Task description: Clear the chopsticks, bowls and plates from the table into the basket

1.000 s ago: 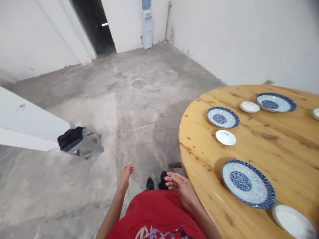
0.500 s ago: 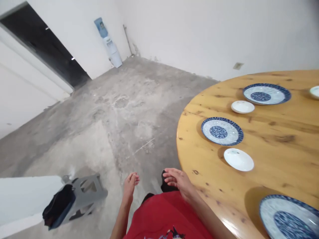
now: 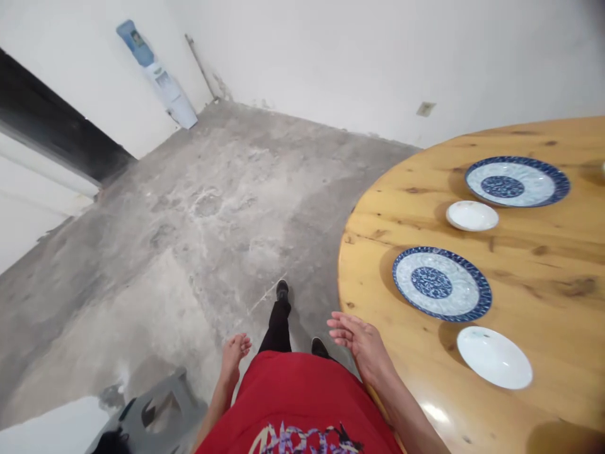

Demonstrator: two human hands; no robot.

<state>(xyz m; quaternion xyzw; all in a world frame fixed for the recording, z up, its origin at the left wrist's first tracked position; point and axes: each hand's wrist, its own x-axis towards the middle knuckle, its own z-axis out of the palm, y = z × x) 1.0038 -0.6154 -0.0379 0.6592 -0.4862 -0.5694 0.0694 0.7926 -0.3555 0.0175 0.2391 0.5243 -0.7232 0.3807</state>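
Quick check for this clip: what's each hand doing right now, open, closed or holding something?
Left hand: open, fingers loosely curled, nothing visible in it.
Right hand: open, nothing visible in it, near the wooden table.

Water dispenser (image 3: 172, 94): white, stood against the far wall, blue bottle (image 3: 135, 43) on top.
Pole (image 3: 201, 66): thin, upright near the room corner, just right of the dispenser.
Doorway (image 3: 51, 113): dark, left of the dispenser.
Outlet (image 3: 426, 109): low on the right-hand wall (image 3: 326, 57), which was white, scuffed along its base.
Floor (image 3: 155, 271): bare gray concrete, blotchy, paler patch lower left.
Stool (image 3: 189, 403): gray plastic, lower left, cut off by frame edge.
Dark bundle (image 3: 112, 442): at the stool, mostly out of frame.
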